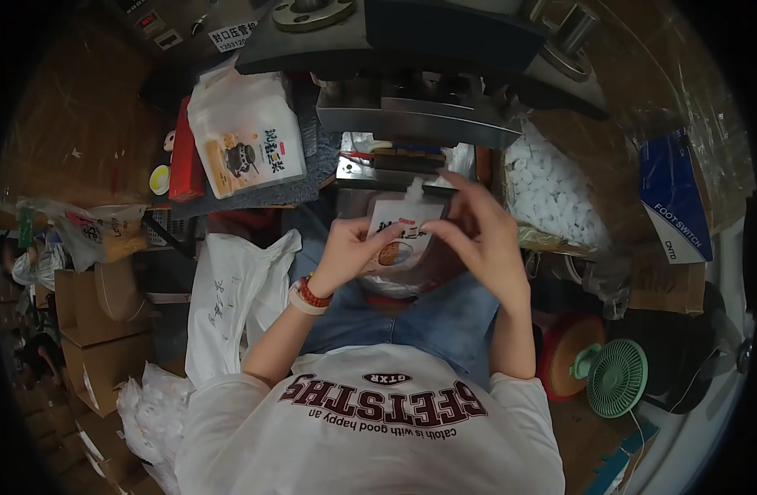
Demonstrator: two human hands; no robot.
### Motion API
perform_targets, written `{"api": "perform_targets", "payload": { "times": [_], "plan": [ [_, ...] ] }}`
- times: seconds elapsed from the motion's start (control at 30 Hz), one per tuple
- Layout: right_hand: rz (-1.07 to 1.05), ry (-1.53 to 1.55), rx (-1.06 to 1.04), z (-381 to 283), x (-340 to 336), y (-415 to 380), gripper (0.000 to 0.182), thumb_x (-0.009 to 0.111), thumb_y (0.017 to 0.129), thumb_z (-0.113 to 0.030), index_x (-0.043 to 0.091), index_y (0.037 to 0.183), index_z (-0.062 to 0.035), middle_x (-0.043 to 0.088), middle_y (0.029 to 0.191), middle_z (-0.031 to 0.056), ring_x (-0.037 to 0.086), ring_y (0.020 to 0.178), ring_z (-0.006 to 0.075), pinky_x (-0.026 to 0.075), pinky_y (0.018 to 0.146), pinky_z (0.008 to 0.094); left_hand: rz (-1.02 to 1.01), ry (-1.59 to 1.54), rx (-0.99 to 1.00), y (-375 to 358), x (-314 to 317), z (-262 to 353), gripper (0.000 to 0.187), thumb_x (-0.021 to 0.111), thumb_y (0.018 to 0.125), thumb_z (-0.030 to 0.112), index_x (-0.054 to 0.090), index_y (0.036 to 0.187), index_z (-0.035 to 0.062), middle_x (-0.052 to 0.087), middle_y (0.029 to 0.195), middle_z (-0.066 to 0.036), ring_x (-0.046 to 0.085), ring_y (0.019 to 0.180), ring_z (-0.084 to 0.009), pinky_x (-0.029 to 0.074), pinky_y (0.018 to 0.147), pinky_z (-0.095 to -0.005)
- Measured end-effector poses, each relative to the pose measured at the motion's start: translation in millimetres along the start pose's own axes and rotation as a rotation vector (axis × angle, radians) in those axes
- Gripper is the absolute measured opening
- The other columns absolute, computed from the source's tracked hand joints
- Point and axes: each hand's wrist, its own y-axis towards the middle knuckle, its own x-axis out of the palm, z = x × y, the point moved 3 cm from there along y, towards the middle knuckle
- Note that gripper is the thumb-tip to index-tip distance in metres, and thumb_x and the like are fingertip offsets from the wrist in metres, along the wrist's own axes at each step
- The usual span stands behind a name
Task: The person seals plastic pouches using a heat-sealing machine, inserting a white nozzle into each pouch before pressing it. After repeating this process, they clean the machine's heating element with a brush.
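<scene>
A white printed pouch (403, 239) with a spout at its top stands upright just below the metal jaws (395, 169) of a machine. My left hand (350, 250), with beaded and pale bands at its wrist, pinches the pouch's left edge between thumb and fingers. On the other side is my right hand (481, 235), fingers apart and raised, its thumb near the pouch's right side. Whether that thumb touches the pouch cannot be made out. More printed pouches (251, 144) lie in a stack at the upper left.
White spouts or caps (547, 190) fill a box on the right. Beyond it stands a blue box (674, 198). A green fan (618, 378) is at the lower right. White sacks (230, 289) hang at the left, near cardboard boxes (106, 330). The machine body (420, 111) overhangs my hands.
</scene>
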Motion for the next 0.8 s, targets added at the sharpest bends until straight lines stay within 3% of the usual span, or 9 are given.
{"api": "perform_targets", "payload": {
  "times": [0.17,0.23,0.27,0.43,0.5,0.6,0.63,0.73,0.8],
  "plan": [
    [0.42,-0.31,0.089,32.4,-62.3,8.2,0.032,0.068,0.082,-0.01,0.061,0.112,-0.0041,0.06,0.08,0.0088,0.055,0.065,0.0208,0.046,0.061,0.0312,0.047,-0.395,-0.25,44.7,6.7,1.4,0.026,0.067,0.088,0.019,0.068,0.09,-0.0061,0.07,0.083,-0.009,0.064,0.071,-0.0076,0.05,0.061,-0.0218],
    [0.346,-0.918,-0.016,74.1,-58.1,15.6,0.03,0.065,0.081,-0.008,0.061,0.11,-0.0039,0.063,0.093,0.0122,0.06,0.085,0.0269,0.048,0.072,0.0378,0.027,-0.587,-0.315,56.1,5.4,1.7,0.026,0.067,0.088,0.018,0.066,0.097,-0.0068,0.069,0.091,-0.011,0.066,0.076,-0.0124,0.053,0.065,-0.0247],
    [0.256,-0.845,0.132,91.6,-50.4,20.1,0.033,0.063,0.08,-0.005,0.06,0.113,-0.004,0.062,0.102,0.0146,0.056,0.1,0.0327,0.047,0.082,0.0434,-0.003,-0.616,-0.338,58.0,4.5,-0.7,0.027,0.067,0.088,0.017,0.064,0.1,-0.0074,0.069,0.096,-0.012,0.068,0.08,-0.0153,0.055,0.068,-0.027],
    [0.231,-0.713,0.065,97.1,-44.2,20.2,0.033,0.061,0.081,-0.005,0.059,0.114,-0.0032,0.062,0.1,0.0165,0.057,0.096,0.0349,0.047,0.082,0.0417,-0.012,-0.56,-0.373,56.6,-4.4,-2.7,0.031,0.066,0.088,0.018,0.062,0.106,-0.007,0.068,0.1,-0.011,0.066,0.086,-0.0156,0.053,0.073,-0.0277],
    [0.253,-0.704,0.032,95.2,-45.6,22.8,0.031,0.06,0.08,-0.004,0.061,0.111,-0.0031,0.062,0.097,0.0157,0.057,0.095,0.0337,0.047,0.081,0.0418,0.076,0.085,-0.092,54.0,-25.9,8.7,0.035,0.07,0.085,0.027,0.066,0.105,-0.0016,0.07,0.093,-0.007,0.067,0.077,-0.0167,0.05,0.066,-0.0246],
    [0.205,-0.793,0.038,96.6,-45.3,21.8,0.028,0.059,0.08,-0.002,0.062,0.108,-0.0021,0.063,0.095,0.0162,0.058,0.093,0.034,0.047,0.08,0.0428,0.706,1.345,0.307,25.0,-69.9,30.4,0.081,0.074,0.073,0.05,0.044,0.139,0.0135,0.045,0.139,-0.014,0.048,0.122,-0.0283,0.031,0.099,-0.0551],
    [0.272,-0.724,0.073,94.3,-48.1,21.8,0.027,0.058,0.081,-0.001,0.061,0.108,-0.0012,0.062,0.094,0.0164,0.058,0.089,0.0339,0.047,0.078,0.0412,0.652,1.348,0.231,19.6,-88.1,13.8,0.084,0.072,0.075,0.048,0.034,0.144,0.0192,0.026,0.151,-0.011,0.03,0.137,-0.025,0.013,0.103,-0.0655],
    [0.412,-0.541,-0.009,81.7,-53.8,19.1,0.025,0.055,0.084,0.0,0.061,0.108,0.0006,0.062,0.091,0.0151,0.06,0.082,0.03,0.048,0.073,0.0366,0.352,1.427,0.206,-4.4,-118.6,-19.3,0.074,0.071,0.077,0.037,0.038,0.141,0.0201,0.032,0.15,-0.008,0.031,0.138,-0.0235,0.014,0.107,-0.062],
    [0.492,-0.425,-0.102,63.6,-56.7,9.0,0.023,0.054,0.086,0.001,0.06,0.109,0.0015,0.061,0.09,0.0135,0.061,0.079,0.0261,0.048,0.071,0.0335,0.332,1.406,0.277,-21.9,-119.2,-17.3,0.058,0.069,0.075,0.014,0.052,0.131,0.0159,0.051,0.136,-0.006,0.047,0.127,-0.0246,0.029,0.107,-0.0509]
  ]
}}
